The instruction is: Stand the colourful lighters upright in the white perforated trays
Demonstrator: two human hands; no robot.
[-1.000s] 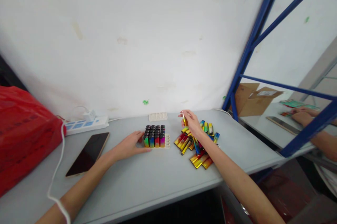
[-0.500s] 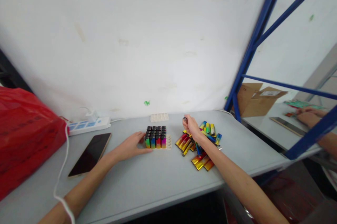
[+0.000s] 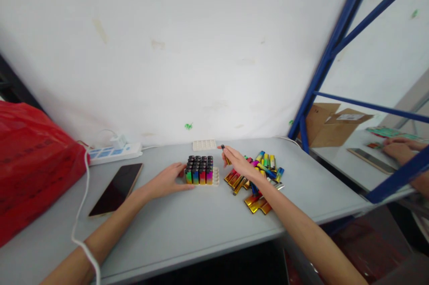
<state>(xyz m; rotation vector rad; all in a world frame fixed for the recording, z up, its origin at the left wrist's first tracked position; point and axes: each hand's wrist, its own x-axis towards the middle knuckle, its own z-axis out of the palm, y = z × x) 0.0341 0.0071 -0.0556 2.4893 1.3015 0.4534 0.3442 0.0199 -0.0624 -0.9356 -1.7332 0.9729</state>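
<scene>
Upright lighters [image 3: 199, 176] with black tops and coloured metallic bodies stand in rows in a white slotted tray [image 3: 216, 177]; its right-hand column of slots shows bare. At the left side of this block, my left hand [image 3: 167, 181] grips the tray's near left corner, thumb along the front and fingers behind. My right hand [image 3: 235, 159] is raised right of the tray, its fingers closed on one lighter [image 3: 227, 159] with a black top and gold body. Beneath and beside my right wrist lies a loose heap of shiny lighters [image 3: 256, 203].
A second white slotted tray [image 3: 204, 144] lies by the wall. To the left are a phone [image 3: 116, 189], a power strip [image 3: 115, 153], a white cable [image 3: 77, 227] and a red bag [image 3: 36, 173]. Beyond the blue frame [image 3: 317, 84], a cardboard box [image 3: 330, 126] and another person's hands [image 3: 398, 148] show.
My right hand has moved left from above the heap toward the tray and turned, so the lighter in it now shows. My left hand stays at the tray.
</scene>
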